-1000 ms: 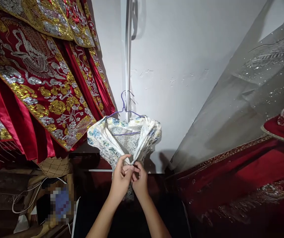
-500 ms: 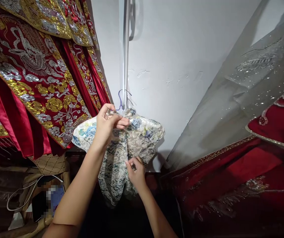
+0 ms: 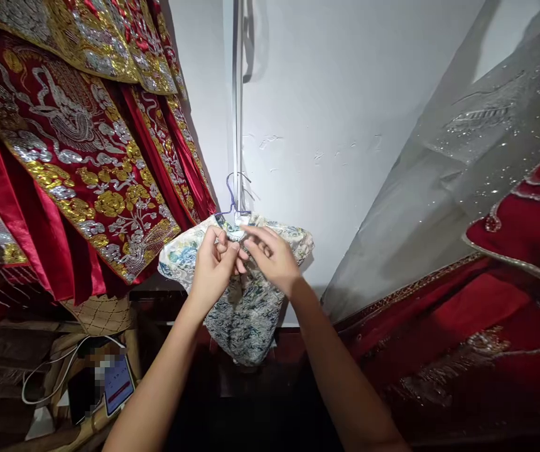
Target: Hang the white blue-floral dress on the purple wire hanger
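A pale floral blouse (image 3: 251, 320) with blue, green and yellow flowers hangs on a purple wire hanger (image 3: 232, 196). Its collar (image 3: 225, 221) sits just below the hanger's hook. My left hand (image 3: 211, 267) is at the front neckline, thumb and fingers closed together on the blouse's edge. Close beside it, my right hand (image 3: 274, 257) has its thumb and fingers bent in at the same neckline, pinching the cloth. The fingertips of both hands nearly meet, and whatever small fastening may lie between them is hidden.
Red robes with gold and silver embroidery (image 3: 110, 163) hang at the left. A sheer sparkling fabric (image 3: 421, 182) and a red beaded garment (image 3: 510, 307) are at the right. A metal rail (image 3: 238, 94) runs down the white wall. A lit phone (image 3: 119, 383) and a white cable (image 3: 48, 364) lie lower left.
My right hand has risen from the blouse's lower front to the neckline, beside my left hand. My left hand has moved slightly down. The blouse now hangs with its lower part pulled less apart.
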`<state>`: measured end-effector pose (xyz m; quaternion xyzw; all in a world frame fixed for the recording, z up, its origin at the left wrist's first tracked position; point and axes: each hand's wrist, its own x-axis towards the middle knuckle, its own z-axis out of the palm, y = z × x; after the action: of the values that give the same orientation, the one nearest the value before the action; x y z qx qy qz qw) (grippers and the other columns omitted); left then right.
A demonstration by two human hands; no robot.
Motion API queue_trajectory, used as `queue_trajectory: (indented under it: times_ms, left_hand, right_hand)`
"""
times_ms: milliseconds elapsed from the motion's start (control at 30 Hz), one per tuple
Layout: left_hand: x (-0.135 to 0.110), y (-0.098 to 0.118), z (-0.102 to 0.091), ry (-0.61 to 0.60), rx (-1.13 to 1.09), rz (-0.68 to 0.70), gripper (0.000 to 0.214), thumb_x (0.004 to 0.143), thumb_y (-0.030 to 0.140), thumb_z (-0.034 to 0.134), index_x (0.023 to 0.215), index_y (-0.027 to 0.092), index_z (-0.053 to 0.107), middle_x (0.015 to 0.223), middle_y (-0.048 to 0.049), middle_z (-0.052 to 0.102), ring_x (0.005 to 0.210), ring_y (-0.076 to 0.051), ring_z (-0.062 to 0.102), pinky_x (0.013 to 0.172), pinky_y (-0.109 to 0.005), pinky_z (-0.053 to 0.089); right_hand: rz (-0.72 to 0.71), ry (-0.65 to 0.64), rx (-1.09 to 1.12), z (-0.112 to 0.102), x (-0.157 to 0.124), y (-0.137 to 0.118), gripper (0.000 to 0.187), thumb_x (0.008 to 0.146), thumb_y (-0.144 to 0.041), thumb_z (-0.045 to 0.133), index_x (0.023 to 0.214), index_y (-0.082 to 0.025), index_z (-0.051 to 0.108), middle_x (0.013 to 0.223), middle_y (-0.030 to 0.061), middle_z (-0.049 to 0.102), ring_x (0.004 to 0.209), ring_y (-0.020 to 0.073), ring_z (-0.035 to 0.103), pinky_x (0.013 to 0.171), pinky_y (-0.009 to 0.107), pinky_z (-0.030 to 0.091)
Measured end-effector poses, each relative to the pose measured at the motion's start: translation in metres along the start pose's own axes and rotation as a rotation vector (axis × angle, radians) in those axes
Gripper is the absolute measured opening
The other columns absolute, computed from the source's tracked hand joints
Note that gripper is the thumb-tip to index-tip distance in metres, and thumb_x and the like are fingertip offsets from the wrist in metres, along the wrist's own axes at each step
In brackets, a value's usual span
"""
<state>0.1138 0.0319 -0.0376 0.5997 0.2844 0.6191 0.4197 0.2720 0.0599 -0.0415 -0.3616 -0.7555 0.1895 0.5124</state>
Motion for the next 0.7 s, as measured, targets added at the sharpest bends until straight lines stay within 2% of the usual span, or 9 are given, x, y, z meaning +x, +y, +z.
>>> queue_trajectory:
  times_ms: [100,167,300,400,467,567,633,700]
  left_hand:
    - [0.005,-0.002,-0.006,0.043,-0.022,0.018,0.032,0.088,0.027,0.062,0.086,0.025,0.03,0.069,0.0056,0.067,0.044,-0.01,0.06,0.041,-0.017,0.041]
    - [0.008,-0.011,-0.012,0.073,-0.048,-0.002,0.035,0.084,0.025,0.064,0.085,0.025,0.028,0.066,0.0067,0.067,0.04,-0.01,0.057,0.038,-0.016,0.037]
    - [0.001,-0.05,-0.022,0.112,-0.04,-0.108,0.036,0.079,0.022,0.062,0.085,0.025,0.027,0.058,0.0087,0.064,0.034,-0.009,0.052,0.037,-0.015,0.035]
    - [-0.023,-0.086,-0.027,0.084,0.008,-0.248,0.033,0.08,0.025,0.059,0.089,0.025,0.027,0.056,0.0091,0.062,0.034,-0.011,0.052,0.038,-0.017,0.036]
    - [-0.039,-0.102,-0.031,0.083,0.067,-0.276,0.03,0.083,0.03,0.059,0.095,0.025,0.031,0.059,0.0079,0.062,0.039,-0.011,0.054,0.043,-0.019,0.04]
    - [-0.041,-0.106,-0.039,0.25,0.237,-0.13,0.033,0.086,0.036,0.061,0.109,0.024,0.039,0.073,0.0038,0.062,0.059,-0.013,0.06,0.06,-0.024,0.047]
    - [-0.024,-0.1,-0.044,0.394,0.38,0.015,0.042,0.086,0.038,0.063,0.118,0.024,0.04,0.092,-0.0022,0.062,0.078,-0.015,0.062,0.073,-0.027,0.049]
    - [0.004,-0.092,-0.051,0.469,0.54,0.117,0.053,0.083,0.039,0.067,0.126,0.024,0.039,0.114,-0.0084,0.059,0.1,-0.02,0.059,0.087,-0.032,0.047]
  right_hand:
    - [-0.093,-0.158,-0.157,0.0,0.021,-0.01,0.013,0.092,-0.026,0.057,0.087,-0.021,0.068,0.082,0.0005,0.062,0.065,0.0128,0.049,0.06,0.026,0.036]
    - [-0.124,-0.161,-0.199,0.005,0.024,-0.013,0.013,0.092,-0.024,0.056,0.083,-0.02,0.064,0.078,-0.0003,0.061,0.066,0.0128,0.049,0.061,0.026,0.034]
    - [-0.159,-0.006,-0.132,0.005,0.03,-0.023,0.015,0.095,-0.024,0.052,0.085,-0.019,0.062,0.077,0.0,0.059,0.068,0.013,0.05,0.062,0.025,0.035]
    - [-0.15,0.192,-0.008,-0.013,0.033,-0.024,0.018,0.096,-0.029,0.052,0.085,-0.018,0.061,0.075,-0.0002,0.058,0.067,0.0132,0.05,0.063,0.025,0.036]
    - [-0.103,0.297,0.084,-0.029,0.029,-0.016,0.02,0.094,-0.033,0.056,0.082,-0.018,0.061,0.073,-0.0004,0.056,0.069,0.0141,0.05,0.065,0.026,0.038]
    - [0.035,0.378,0.373,-0.049,0.004,0.005,0.024,0.089,-0.038,0.063,0.075,-0.019,0.059,0.068,-0.0014,0.049,0.067,0.0143,0.048,0.066,0.027,0.04]
    - [0.148,0.406,0.654,-0.056,-0.022,0.016,0.028,0.087,-0.041,0.065,0.07,-0.021,0.055,0.068,-0.0009,0.047,0.066,0.0146,0.048,0.064,0.027,0.042]
    - [0.241,0.434,0.946,-0.056,-0.051,0.025,0.029,0.085,-0.04,0.065,0.068,-0.022,0.05,0.069,-0.0008,0.047,0.066,0.0151,0.052,0.063,0.027,0.046]
